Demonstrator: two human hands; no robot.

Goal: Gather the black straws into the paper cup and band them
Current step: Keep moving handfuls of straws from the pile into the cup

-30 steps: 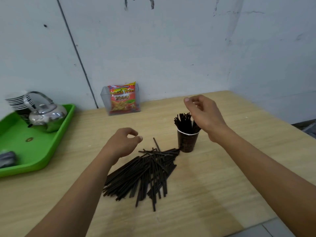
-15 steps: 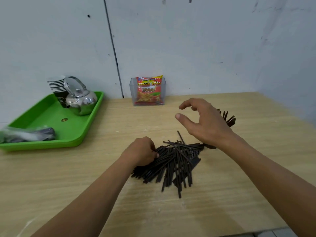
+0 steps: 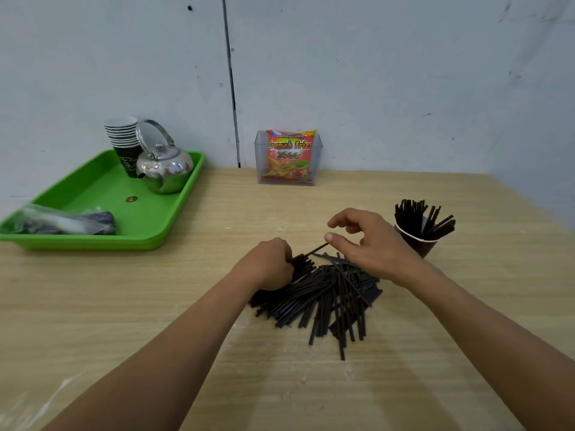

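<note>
A loose pile of black straws [image 3: 323, 297] lies on the wooden table in front of me. My left hand [image 3: 269, 267] is curled round a bunch of straws at the pile's left end. Just right of it, my right hand [image 3: 370, 244] hovers over the pile's far edge with fingers bent, its thumb tip touching one straw that sticks out; whether it pinches that straw is unclear. Behind the right hand stands a dark paper cup [image 3: 418, 244] with several black straws [image 3: 420, 217] upright in it.
A green tray [image 3: 102, 213] at the left holds a steel kettle [image 3: 165, 166], a stack of paper cups [image 3: 123, 141] and a plastic bag [image 3: 62, 220]. A clear holder with a snack packet [image 3: 289, 157] stands against the wall.
My right hand came away from the cup and down to the pile. My left hand dropped onto the straws and closed on a bunch. The view shifted left.
</note>
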